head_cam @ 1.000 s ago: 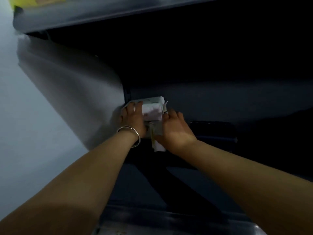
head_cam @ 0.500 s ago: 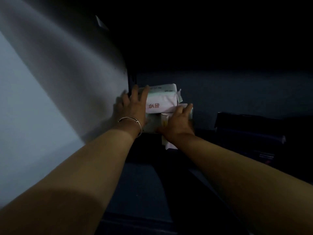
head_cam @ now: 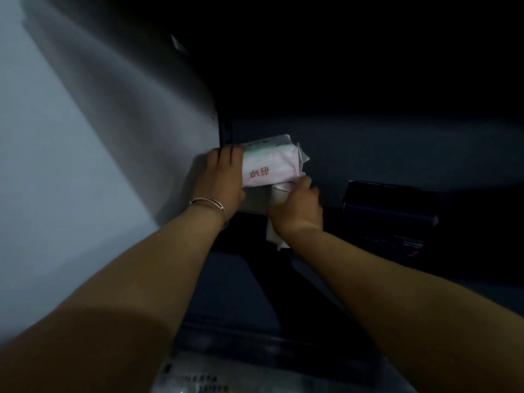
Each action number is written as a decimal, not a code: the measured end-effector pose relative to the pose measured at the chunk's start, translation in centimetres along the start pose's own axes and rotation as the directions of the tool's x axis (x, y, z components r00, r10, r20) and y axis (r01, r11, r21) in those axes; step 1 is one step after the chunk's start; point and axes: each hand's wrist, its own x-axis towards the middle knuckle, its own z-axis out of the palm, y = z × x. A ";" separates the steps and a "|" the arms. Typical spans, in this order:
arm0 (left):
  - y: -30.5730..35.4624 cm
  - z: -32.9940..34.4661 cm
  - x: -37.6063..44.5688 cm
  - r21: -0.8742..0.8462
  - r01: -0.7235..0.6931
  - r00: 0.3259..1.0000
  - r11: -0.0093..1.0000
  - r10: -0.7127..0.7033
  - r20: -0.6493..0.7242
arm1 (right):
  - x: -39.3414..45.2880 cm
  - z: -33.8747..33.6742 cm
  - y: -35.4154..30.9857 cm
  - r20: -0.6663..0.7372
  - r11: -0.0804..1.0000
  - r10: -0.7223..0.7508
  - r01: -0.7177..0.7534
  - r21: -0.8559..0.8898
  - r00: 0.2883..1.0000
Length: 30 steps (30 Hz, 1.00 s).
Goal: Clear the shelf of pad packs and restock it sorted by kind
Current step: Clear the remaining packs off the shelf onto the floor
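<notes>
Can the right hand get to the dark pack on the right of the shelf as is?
Probably yes, once freed. The right hand grips a white pack now, but nothing visible lies between it and the dark pack.

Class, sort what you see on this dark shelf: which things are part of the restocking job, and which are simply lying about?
Part of the job:
- white pad pack, top of the stack, held by the left hand
- lower pad pack, gripped by the right hand
- shelf

Lying about:
- dark box to the right; its kind cannot be told
- bracelet on the left wrist
</notes>
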 end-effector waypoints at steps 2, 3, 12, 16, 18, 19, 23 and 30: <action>0.7 -1.4 -0.7 0.037 -0.011 1.000 0.999 0.011 0.004 | -1.4 -0.7 -0.7 0.011 0.999 -0.005 0.004 0.038 1.000; 1.1 -2.2 -1.1 0.059 0.001 1.000 0.998 -0.001 0.009 | -2.2 -1.0 -1.0 0.011 0.998 -0.018 0.017 0.055 1.000; 4.1 -10.8 -6.2 0.032 0.178 0.983 0.984 -0.176 -0.050 | -9.6 -8.0 -2.4 0.079 0.985 -0.122 0.111 0.135 0.989; 5.5 -14.5 -9.2 -0.044 0.217 0.975 0.975 -0.219 -0.046 | -12.9 -12.3 -1.4 0.119 0.978 -0.160 0.140 0.157 0.980; 6.1 -16.0 -10.6 -0.067 0.215 0.975 0.974 -0.218 -0.051 | -14.6 -14.3 -0.6 0.123 0.976 -0.172 0.153 0.155 0.977; 6.5 -16.7 -11.3 -0.076 0.211 0.975 0.975 -0.215 -0.053 | -15.6 -15.2 -0.1 0.124 0.975 -0.177 0.157 0.156 0.976; 8.2 -18.6 -14.7 -0.046 0.175 0.984 0.983 -0.177 -0.024 | -19.6 -17.5 2.1 0.165 0.973 -0.196 0.171 0.157 0.967; 8.1 -20.7 -21.9 -0.231 0.224 0.971 0.947 -0.238 -0.030 | -25.3 -18.8 4.2 0.030 0.938 -0.317 0.309 0.159 0.948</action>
